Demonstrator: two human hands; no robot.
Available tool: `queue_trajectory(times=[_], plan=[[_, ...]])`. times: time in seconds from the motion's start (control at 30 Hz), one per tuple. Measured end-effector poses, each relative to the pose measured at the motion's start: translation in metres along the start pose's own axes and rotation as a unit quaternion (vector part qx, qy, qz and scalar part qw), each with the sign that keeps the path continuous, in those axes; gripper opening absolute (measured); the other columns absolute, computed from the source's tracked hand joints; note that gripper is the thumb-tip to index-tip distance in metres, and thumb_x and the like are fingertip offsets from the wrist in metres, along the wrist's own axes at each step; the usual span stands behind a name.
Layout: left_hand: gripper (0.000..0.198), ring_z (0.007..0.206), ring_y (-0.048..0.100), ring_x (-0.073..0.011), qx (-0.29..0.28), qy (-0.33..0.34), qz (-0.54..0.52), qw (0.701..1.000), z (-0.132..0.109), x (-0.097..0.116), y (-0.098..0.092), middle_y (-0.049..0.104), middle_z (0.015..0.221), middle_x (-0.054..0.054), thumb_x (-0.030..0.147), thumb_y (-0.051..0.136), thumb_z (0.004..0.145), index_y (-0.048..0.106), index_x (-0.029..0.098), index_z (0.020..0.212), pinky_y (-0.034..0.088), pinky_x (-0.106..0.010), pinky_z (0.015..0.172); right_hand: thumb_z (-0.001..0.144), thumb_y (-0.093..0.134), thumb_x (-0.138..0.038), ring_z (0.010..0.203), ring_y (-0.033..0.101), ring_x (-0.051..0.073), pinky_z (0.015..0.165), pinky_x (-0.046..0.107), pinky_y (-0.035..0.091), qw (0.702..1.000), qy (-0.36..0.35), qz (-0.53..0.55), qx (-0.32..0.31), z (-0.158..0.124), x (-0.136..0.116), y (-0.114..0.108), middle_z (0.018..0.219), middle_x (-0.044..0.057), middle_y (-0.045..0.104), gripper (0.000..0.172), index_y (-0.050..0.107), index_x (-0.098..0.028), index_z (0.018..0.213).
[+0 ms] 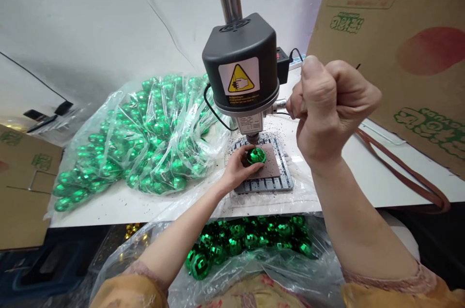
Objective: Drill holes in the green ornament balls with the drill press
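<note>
A small bench drill press (240, 68) with a black motor cover and a yellow warning label stands in front of me. Under its chuck, my left hand (242, 166) grips a shiny green ball ornament (257, 155) between thumb and fingers. The ball rests on a flat brownish pad (271, 160) on the slotted metal base (263, 185). The drill's tip meets the ball's top or is just above it; I cannot tell which. My right hand (327, 100) is closed in a fist around the feed handle at the machine's right side, and the fingers hide most of that handle.
A clear plastic bag of green balls (145, 138) lies on the white table (145, 208) at left. Below the front edge, another open bag holds mirrored green balls (236, 240). Cardboard boxes flank the table, the large box (399, 46) at right. Dark shavings surround the base.
</note>
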State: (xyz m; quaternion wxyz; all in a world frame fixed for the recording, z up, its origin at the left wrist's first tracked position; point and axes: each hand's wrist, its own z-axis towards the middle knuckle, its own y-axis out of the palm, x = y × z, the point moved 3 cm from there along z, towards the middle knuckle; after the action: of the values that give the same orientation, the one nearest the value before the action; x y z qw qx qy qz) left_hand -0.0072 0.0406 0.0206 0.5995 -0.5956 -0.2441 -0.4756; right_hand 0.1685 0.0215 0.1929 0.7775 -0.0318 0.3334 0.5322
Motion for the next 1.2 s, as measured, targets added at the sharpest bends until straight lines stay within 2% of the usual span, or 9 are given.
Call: queue_trajectory(times=[0.1,0.2,0.3,0.47,0.53,0.7,0.9,1.03,1.2], plan=[[0.053,0.096,0.062,-0.0232,0.035,0.032,0.044,0.998,-0.004,0.0,0.005,0.067,0.105,-0.008,0.039,0.082,0.075,0.065,0.019,0.121,0.051,-0.036,0.085,0.093,0.051,-0.046,0.048,0.032,0.012,0.049,0.035,0.028,1.0,-0.004,-0.002,-0.008,0.0,-0.003,0.0,0.052,-0.002,0.029,0.047,0.027,-0.023,0.059],[0.053,0.101,0.061,-0.0248,0.04,0.04,0.061,0.997,-0.006,0.0,0.006,0.066,0.109,-0.009,0.038,0.081,0.077,0.064,0.02,0.123,0.051,-0.038,0.09,0.094,0.047,-0.048,0.049,0.033,0.013,0.049,0.035,0.029,0.999,0.0,-0.027,-0.021,-0.002,-0.006,0.0,0.052,-0.001,0.028,0.045,0.029,-0.024,0.06],[0.052,0.101,0.062,-0.0247,0.041,0.039,0.057,0.997,-0.006,-0.001,0.006,0.066,0.11,-0.01,0.038,0.081,0.078,0.064,0.02,0.123,0.051,-0.039,0.091,0.094,0.049,-0.045,0.047,0.032,0.01,0.049,0.033,0.029,0.999,0.0,-0.029,-0.014,-0.006,-0.008,-0.002,0.052,-0.002,0.027,0.048,0.026,-0.023,0.059],[0.052,0.103,0.062,-0.025,0.033,0.037,0.043,0.998,-0.006,-0.003,0.007,0.066,0.112,-0.01,0.039,0.08,0.078,0.063,0.02,0.124,0.05,-0.04,0.094,0.093,0.054,-0.029,0.046,0.029,0.004,0.052,0.028,0.032,0.997,-0.033,0.062,0.012,-0.014,-0.011,-0.004,0.051,-0.005,0.024,0.05,0.025,-0.019,0.054],[0.052,0.104,0.062,-0.025,0.034,0.04,0.043,0.998,-0.006,-0.003,0.007,0.066,0.111,-0.009,0.039,0.081,0.078,0.063,0.02,0.123,0.05,-0.04,0.094,0.092,0.055,-0.025,0.045,0.029,0.003,0.05,0.027,0.029,0.996,-0.041,0.082,0.017,-0.017,-0.011,-0.005,0.051,-0.005,0.023,0.05,0.024,-0.018,0.053],[0.051,0.102,0.061,-0.0245,0.042,0.049,0.046,0.997,-0.007,-0.003,0.006,0.067,0.11,-0.009,0.04,0.081,0.078,0.064,0.02,0.122,0.051,-0.039,0.091,0.09,0.054,-0.021,0.043,0.027,0.002,0.045,0.026,0.021,0.995,-0.05,0.084,0.027,-0.023,-0.006,-0.008,0.051,-0.005,0.021,0.051,0.021,-0.017,0.053],[0.053,0.101,0.061,-0.024,0.041,0.048,0.046,0.997,-0.006,-0.006,0.007,0.066,0.11,-0.009,0.043,0.081,0.078,0.064,0.021,0.124,0.051,-0.039,0.091,0.089,0.053,-0.02,0.043,0.024,0.002,0.046,0.025,0.021,0.995,-0.059,0.07,0.043,-0.031,-0.001,-0.01,0.052,-0.005,0.019,0.05,0.015,-0.017,0.057],[0.053,0.104,0.061,-0.0249,0.042,0.048,0.04,0.997,-0.007,-0.007,0.008,0.066,0.112,-0.01,0.042,0.081,0.078,0.064,0.02,0.123,0.05,-0.04,0.093,0.085,0.055,-0.014,0.04,0.022,0.003,0.041,0.025,0.019,0.988,-0.111,0.078,0.072,-0.036,0.005,-0.012,0.049,-0.006,0.02,0.048,0.018,-0.017,0.056],[0.053,0.105,0.061,-0.0252,0.04,0.049,0.045,0.997,-0.007,-0.006,0.007,0.066,0.112,-0.01,0.042,0.081,0.078,0.064,0.021,0.123,0.051,-0.039,0.092,0.082,0.054,-0.008,0.041,0.023,0.003,0.041,0.024,0.022,0.981,-0.159,0.103,0.037,-0.037,0.008,-0.014,0.05,-0.006,0.02,0.046,0.017,-0.017,0.057]])
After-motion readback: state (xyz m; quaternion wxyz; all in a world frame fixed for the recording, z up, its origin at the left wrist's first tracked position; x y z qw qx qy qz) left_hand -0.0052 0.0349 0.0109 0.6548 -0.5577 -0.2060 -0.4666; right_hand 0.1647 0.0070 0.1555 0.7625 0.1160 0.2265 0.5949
